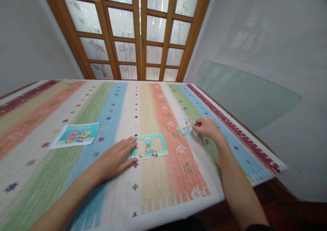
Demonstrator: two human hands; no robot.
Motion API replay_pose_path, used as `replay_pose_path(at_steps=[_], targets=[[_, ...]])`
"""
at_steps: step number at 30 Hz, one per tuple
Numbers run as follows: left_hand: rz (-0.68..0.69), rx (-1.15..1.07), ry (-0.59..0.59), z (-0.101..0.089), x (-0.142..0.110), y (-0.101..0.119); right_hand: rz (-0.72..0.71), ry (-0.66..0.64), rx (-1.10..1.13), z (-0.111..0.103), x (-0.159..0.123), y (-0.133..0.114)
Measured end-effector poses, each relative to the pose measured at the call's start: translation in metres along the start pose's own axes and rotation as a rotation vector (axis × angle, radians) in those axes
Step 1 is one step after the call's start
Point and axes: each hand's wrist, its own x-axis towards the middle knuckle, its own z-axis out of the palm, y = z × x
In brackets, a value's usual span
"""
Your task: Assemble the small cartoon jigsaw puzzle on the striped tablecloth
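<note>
A small, partly assembled jigsaw puzzle (150, 146) with a teal border lies on the striped tablecloth (76, 176). My left hand (116, 158) rests flat beside its left edge, fingers stretched out and touching the puzzle's border. To the right, a heap of loose puzzle pieces (186, 128) lies on the cloth. My right hand (206, 127) is at that heap with fingers curled in a pinch on the pieces; what it holds is too small to make out.
A printed cartoon reference picture (76, 134) lies at the left of the table. The table's right edge (255, 149) runs diagonally close to my right arm. Wooden glazed doors (138, 33) stand behind the table. A glass sheet (245, 95) leans against the right wall.
</note>
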Motion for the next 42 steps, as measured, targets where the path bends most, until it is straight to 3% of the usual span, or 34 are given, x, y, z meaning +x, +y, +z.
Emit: replay_pose_path(at_steps=[6, 11, 26, 42], targets=[[-0.002, 0.006, -0.009, -0.001, -0.001, 0.0, -0.126, -0.313, 0.136, -0.002, -0.002, 0.004], [-0.009, 0.0, -0.013, 0.0, -0.001, 0.0, -0.188, -0.438, 0.197, -0.002, -0.002, 0.002], [-0.003, 0.008, -0.005, 0.0, 0.0, 0.0, -0.269, -0.56, 0.273, 0.003, -0.003, -0.004], [-0.005, 0.025, -0.028, 0.001, 0.0, -0.001, -0.312, -0.556, 0.309, 0.002, -0.004, -0.006]])
